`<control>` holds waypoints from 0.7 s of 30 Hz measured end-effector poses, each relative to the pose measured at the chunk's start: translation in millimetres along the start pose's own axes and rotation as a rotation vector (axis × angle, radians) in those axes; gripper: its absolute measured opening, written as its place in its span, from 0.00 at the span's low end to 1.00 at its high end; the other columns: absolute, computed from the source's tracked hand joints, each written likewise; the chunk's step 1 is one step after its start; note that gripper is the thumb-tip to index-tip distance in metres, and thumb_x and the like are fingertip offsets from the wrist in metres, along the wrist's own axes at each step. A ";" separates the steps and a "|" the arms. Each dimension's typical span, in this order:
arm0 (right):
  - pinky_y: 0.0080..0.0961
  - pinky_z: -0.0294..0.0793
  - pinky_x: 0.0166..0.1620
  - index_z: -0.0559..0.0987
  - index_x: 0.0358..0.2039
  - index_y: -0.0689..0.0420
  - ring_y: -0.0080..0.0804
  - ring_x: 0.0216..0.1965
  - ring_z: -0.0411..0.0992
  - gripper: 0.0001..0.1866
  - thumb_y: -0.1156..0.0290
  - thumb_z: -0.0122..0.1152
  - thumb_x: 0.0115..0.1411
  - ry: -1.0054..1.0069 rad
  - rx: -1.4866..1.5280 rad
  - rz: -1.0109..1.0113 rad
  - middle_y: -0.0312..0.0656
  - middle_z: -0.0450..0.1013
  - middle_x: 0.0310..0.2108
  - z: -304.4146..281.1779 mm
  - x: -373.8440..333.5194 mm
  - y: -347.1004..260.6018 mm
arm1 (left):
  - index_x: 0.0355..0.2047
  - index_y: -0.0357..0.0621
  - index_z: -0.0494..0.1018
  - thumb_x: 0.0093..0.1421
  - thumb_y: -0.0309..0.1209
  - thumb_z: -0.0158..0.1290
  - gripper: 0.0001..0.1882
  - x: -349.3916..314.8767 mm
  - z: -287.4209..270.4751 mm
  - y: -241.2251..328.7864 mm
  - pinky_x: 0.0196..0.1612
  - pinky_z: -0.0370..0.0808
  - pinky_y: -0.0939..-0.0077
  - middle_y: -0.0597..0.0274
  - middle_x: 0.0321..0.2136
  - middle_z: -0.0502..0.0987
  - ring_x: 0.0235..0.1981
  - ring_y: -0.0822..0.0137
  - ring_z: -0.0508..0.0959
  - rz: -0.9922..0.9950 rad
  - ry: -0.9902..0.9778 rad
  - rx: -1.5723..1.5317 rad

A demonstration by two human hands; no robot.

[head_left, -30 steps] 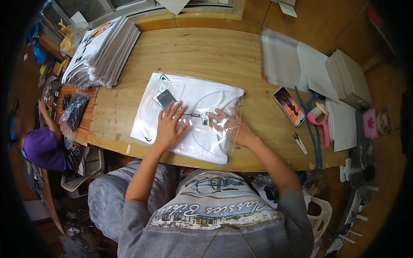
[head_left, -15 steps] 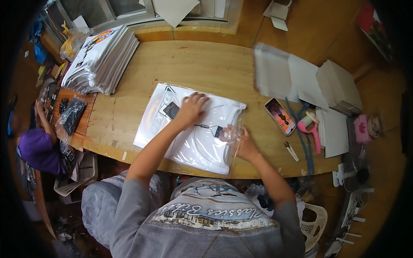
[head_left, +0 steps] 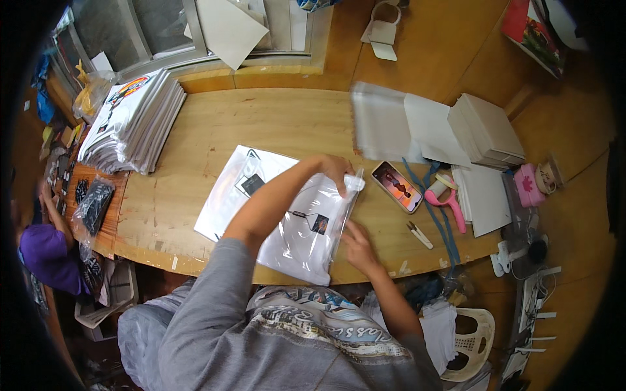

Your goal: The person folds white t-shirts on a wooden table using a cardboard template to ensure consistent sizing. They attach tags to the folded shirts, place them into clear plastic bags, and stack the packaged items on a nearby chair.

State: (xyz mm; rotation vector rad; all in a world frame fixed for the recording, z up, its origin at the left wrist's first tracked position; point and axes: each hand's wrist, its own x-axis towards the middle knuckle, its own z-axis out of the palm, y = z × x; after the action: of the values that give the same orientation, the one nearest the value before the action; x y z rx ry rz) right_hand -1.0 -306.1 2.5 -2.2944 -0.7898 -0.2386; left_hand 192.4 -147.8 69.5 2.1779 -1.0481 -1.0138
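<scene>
A folded white T-shirt (head_left: 280,228) with a printed design lies on the wooden table in front of me, inside a clear plastic bag (head_left: 300,257). Glare streaks the film. My left hand (head_left: 336,173) reaches across the shirt to the bag's far right corner, fingers bent down and closed on the plastic there. At the bag's right edge, nearer to me, my right hand (head_left: 360,247) pinches the film with its fingertips partly hidden. My left forearm covers part of the shirt's middle.
A tall stack of folded white shirts (head_left: 134,120) stands at the far left. Right of the bag lie a phone (head_left: 396,187), thread snips (head_left: 419,235) and a pink tape dispenser (head_left: 450,207). Plastic sleeves (head_left: 381,124) lie behind. Another person in purple (head_left: 49,257) is at left.
My left hand has moved from the shirt's middle to the bag's far right corner. My right hand has slid nearer along the right edge. The whole view has shifted a little.
</scene>
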 end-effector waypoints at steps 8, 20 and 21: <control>0.27 0.41 0.59 0.44 0.57 0.60 0.30 0.59 0.42 0.49 0.74 0.66 0.41 0.089 0.878 0.266 0.43 0.46 0.57 -26.5 -12.9 -35.4 | 0.21 0.39 0.67 0.37 0.25 0.61 0.13 -179.3 -63.4 115.7 0.37 0.71 0.72 0.55 0.33 0.71 0.35 0.63 0.73 0.543 0.613 -0.154; 0.22 0.67 0.42 0.67 0.42 0.59 0.26 0.38 0.67 0.25 0.72 0.66 0.42 0.135 0.993 0.096 0.39 0.68 0.36 -180.6 209.2 -84.3 | 0.36 0.33 0.67 0.49 0.38 0.55 0.21 -284.6 -64.1 98.8 0.33 0.71 0.82 0.60 0.31 0.73 0.30 0.73 0.73 0.199 1.369 -0.708; 0.20 0.67 0.41 0.68 0.41 0.59 0.24 0.37 0.67 0.23 0.72 0.65 0.43 0.113 1.016 0.121 0.38 0.69 0.35 -173.7 227.6 -73.4 | 0.35 0.32 0.68 0.52 0.40 0.53 0.20 -280.2 -69.9 87.3 0.32 0.71 0.82 0.60 0.29 0.73 0.29 0.73 0.73 0.082 1.382 -0.786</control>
State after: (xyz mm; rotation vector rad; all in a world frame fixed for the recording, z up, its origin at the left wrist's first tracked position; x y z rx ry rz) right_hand 144.8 -271.2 257.3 -1.3417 -0.5233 0.0880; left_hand 92.6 39.0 284.4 1.5242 -0.0185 0.2432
